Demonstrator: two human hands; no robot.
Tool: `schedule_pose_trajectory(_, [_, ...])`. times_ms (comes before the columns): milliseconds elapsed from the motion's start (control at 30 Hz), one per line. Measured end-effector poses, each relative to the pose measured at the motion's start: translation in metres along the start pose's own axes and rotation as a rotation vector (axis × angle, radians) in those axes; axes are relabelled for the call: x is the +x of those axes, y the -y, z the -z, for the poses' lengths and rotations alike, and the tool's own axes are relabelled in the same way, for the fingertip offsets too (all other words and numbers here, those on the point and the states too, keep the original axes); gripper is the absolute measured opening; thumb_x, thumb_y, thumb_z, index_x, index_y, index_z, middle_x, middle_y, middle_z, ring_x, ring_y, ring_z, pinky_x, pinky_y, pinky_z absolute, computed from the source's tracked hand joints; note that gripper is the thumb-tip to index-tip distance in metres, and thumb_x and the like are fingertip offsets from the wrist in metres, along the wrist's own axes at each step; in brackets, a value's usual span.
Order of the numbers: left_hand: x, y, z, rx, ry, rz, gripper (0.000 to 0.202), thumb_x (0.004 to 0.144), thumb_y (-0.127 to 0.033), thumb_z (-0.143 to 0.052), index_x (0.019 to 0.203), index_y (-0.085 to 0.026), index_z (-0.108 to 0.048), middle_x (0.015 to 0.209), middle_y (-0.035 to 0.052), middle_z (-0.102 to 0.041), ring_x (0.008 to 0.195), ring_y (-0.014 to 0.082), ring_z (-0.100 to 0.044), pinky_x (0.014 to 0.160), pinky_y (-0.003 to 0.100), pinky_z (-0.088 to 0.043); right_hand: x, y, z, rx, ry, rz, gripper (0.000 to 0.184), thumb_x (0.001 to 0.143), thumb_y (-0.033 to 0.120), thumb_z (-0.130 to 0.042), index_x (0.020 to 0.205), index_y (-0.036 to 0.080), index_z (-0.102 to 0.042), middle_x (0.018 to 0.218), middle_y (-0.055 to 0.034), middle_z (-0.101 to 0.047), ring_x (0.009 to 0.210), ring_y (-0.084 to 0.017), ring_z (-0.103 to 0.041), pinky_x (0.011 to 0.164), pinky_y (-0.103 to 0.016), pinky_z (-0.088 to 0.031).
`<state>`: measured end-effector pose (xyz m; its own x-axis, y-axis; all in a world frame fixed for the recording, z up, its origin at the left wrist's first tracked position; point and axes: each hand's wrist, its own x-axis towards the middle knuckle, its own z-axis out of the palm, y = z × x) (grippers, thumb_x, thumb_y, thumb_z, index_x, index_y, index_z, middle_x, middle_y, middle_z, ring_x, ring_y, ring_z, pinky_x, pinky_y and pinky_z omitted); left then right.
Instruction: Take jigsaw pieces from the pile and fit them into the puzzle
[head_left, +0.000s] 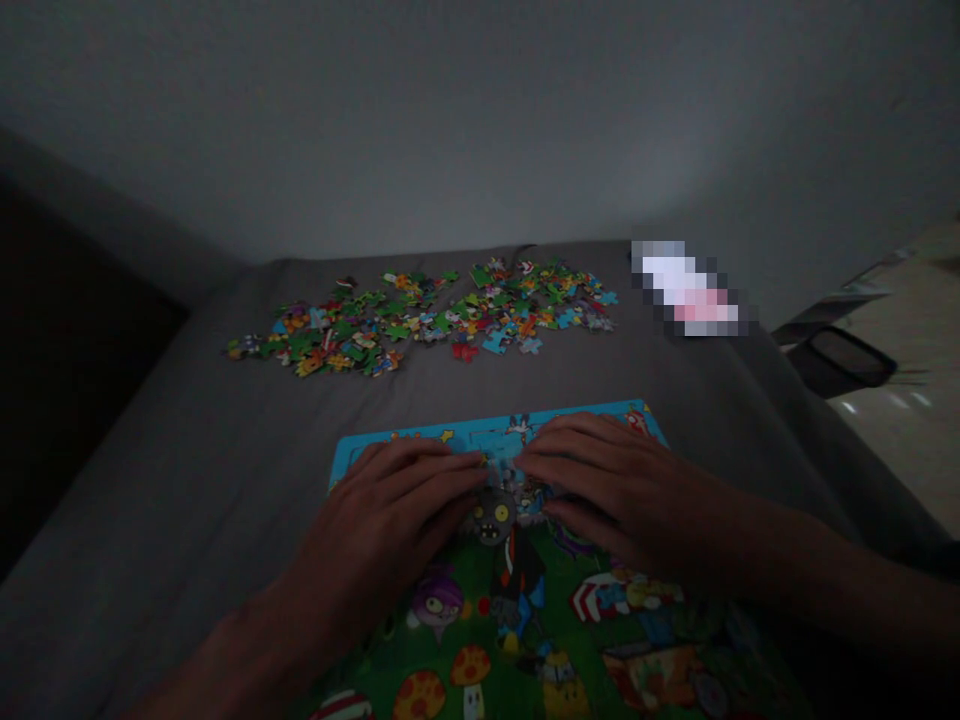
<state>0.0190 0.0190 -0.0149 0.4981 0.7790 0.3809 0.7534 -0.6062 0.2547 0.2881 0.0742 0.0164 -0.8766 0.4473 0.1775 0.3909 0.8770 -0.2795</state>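
A puzzle board with a blue top border and cartoon zombies, mushrooms and plants on green lies in front of me. My left hand rests over its upper left part, fingers stretched toward the middle; its thumb is mostly hidden. From the other side, my right hand reaches over the upper right part, its fingers slightly bent and apart from the thumb. The fingertips of both hands nearly meet above a grey zombie head. In the dim light, any small piece under the fingertips cannot be made out.
Beyond the board, many loose puzzle pieces are spread over a grey cloth surface. A pixelated bright object lies at the back right. Behind stands a pale wall. A dark looped object is beyond the right edge.
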Motion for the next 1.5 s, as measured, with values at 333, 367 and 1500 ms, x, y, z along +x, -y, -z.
schedule_pose_trajectory(333, [0.003, -0.001, -0.006, 0.007, -0.017, -0.058, 0.021, 0.104, -0.028, -0.052, 0.12, -0.028, -0.065, 0.121, -0.0065, -0.076, 0.111, 0.021, -0.064, 0.092, 0.04, -0.051, -0.002, 0.002, 0.001, -0.006, 0.038, 0.002, 0.029, 0.104, 0.022, -0.051, 0.128, 0.016, -0.065, 0.126, -0.0116, -0.067, 0.117, -0.026, -0.058, 0.1, -0.044, -0.05])
schedule_pose_trajectory(367, [0.004, -0.001, -0.006, 0.005, -0.017, -0.062, 0.021, 0.104, -0.028, -0.052, 0.12, -0.028, -0.065, 0.12, -0.0065, -0.076, 0.11, 0.0209, -0.065, 0.092, 0.041, -0.051, -0.002, 0.002, 0.0, -0.004, 0.036, 0.005, 0.03, 0.104, 0.021, -0.051, 0.129, 0.015, -0.065, 0.126, -0.0122, -0.067, 0.116, -0.025, -0.059, 0.1, -0.043, -0.05])
schedule_pose_trajectory(1500, [0.002, -0.013, 0.001, 0.121, 0.065, -0.106, 0.033, 0.107, -0.033, -0.042, 0.133, -0.033, -0.063, 0.128, -0.0026, -0.071, 0.117, 0.025, -0.061, 0.098, 0.044, -0.047, -0.003, 0.007, 0.003, 0.03, 0.075, -0.021, 0.034, 0.105, 0.03, -0.051, 0.133, 0.013, -0.061, 0.135, -0.0137, -0.065, 0.126, -0.026, -0.057, 0.109, -0.045, -0.048])
